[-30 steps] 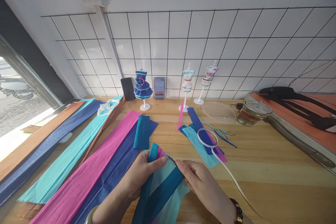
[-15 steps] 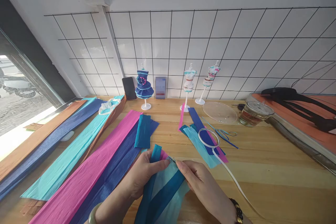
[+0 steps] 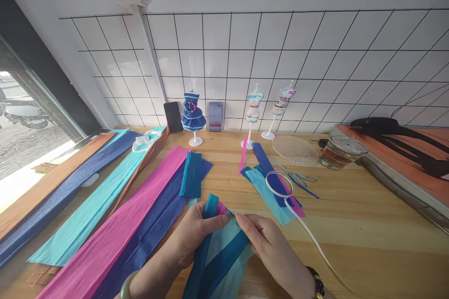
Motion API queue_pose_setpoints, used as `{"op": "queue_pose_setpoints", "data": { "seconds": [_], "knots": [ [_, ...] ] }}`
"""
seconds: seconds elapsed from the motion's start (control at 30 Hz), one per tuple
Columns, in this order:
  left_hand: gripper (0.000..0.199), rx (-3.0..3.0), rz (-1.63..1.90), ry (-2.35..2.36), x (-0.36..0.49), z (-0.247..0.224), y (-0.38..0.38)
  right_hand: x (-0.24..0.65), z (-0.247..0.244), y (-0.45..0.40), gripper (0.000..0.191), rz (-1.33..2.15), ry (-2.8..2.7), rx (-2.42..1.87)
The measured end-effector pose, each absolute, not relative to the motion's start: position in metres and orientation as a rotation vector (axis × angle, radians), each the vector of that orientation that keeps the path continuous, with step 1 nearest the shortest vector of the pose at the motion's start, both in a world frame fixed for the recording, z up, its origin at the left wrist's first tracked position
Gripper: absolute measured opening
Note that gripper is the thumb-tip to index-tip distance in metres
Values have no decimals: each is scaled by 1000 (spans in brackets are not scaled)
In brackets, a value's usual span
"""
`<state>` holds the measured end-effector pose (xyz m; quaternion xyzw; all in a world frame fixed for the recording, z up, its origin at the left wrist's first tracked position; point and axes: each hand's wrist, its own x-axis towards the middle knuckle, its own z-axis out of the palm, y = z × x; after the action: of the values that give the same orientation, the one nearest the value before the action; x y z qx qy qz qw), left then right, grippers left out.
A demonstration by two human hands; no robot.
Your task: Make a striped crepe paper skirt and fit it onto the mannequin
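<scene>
Low in the middle of the head view, my left hand (image 3: 198, 230) is closed on a gathered piece of crepe paper (image 3: 226, 261), pale aqua with teal bands and a bit of pink at its top. The thumb presses on the paper's upper edge. My right hand (image 3: 268, 243) pinches the same edge from the other side, thumb against fingers. A thin dark sliver shows between the two thumbs, too small to name. Just beyond my left hand lies a folded teal crepe paper piece (image 3: 191, 175).
Long crepe paper strips (image 3: 115, 219) cover the table's left side. A tape roll (image 3: 279, 184) with its end trailing lies on cut pieces, beside scissors (image 3: 301, 177). Small dress forms (image 3: 253, 107), one in a blue dress (image 3: 192, 114), stand behind with phones (image 3: 173, 117). A lidded cup (image 3: 342, 152) stands right.
Both hands stay almost in place on the crepe paper, with only slight finger movement. The whole view has shifted very slightly.
</scene>
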<state>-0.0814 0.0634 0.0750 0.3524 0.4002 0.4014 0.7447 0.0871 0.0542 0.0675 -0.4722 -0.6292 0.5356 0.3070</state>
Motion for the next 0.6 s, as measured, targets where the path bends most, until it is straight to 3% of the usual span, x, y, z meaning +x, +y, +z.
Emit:
{"op": "queue_pose_setpoints", "data": {
  "seconds": [0.17, 0.6],
  "knots": [
    [20, 757, 878, 878, -82, 72, 63, 86, 66, 54, 45, 1418, -1640, -1261],
    [18, 737, 881, 892, -81, 71, 65, 87, 64, 54, 44, 1412, -1635, -1289]
  ]
}}
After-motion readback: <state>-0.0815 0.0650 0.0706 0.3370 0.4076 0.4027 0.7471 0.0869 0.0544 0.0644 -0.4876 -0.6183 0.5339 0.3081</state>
